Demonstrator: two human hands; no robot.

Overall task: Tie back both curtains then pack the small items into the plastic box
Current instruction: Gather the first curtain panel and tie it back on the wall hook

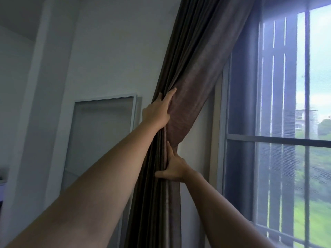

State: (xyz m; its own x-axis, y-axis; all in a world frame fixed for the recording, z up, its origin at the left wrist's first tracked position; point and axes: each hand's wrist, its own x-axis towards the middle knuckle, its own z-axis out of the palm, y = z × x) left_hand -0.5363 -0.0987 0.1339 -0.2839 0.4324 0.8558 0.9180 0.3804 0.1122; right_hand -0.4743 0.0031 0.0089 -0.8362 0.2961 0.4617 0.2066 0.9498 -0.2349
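A dark brown curtain [189, 72] hangs gathered against the wall left of the window. My left hand [158, 110] grips the bunched folds from the left side, fingers pointing up along the cloth. Lower down, my right hand [173, 169] clasps the narrow gathered part from the right, thumb stretched across the front. Below my right hand the curtain falls straight in tight pleats [157, 212]. No tie-back, second curtain, plastic box or small items are in view.
A window [286, 140] with metal bars and a mesh screen fills the right side. A white-framed tall mirror or panel [100, 140] leans on the wall to the left. A white wall column [43, 104] stands further left.
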